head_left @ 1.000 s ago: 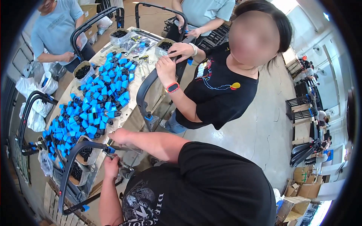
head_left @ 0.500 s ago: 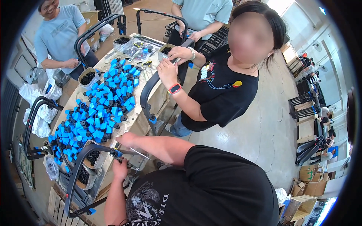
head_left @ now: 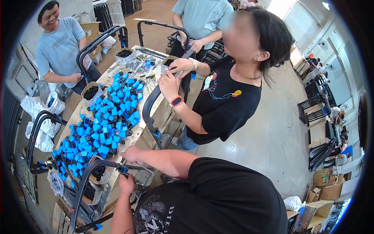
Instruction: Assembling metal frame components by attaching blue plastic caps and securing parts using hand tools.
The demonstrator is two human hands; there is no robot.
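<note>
My left hand [head_left: 127, 185] is closed around one end of a black curved tube frame [head_left: 81, 191], just below a blue clip on it. Above that end, my right hand [head_left: 133, 155] is closed by the table edge; its fingertips are partly hidden, and I cannot make out what they hold. Between my hands and the table's side a thin metal rod [head_left: 145, 169] sticks out to the right. A box of small black parts [head_left: 100, 174] stands beside the frame's bend. Beyond it lies a big heap of blue and black plastic caps [head_left: 107, 117].
The wooden table [head_left: 150, 87] also bears boxes of black parts [head_left: 91, 92] and plastic bags [head_left: 142, 62]. A co-worker in black [head_left: 230, 97] handles another curved frame [head_left: 147, 107] close on the right. Two people in light blue stand at the far side. White sacks [head_left: 43, 121] lie at left.
The co-worker in black has turned their head toward the far left. The metal rod near my hands has changed its angle. My right hand has shifted slightly down in the picture.
</note>
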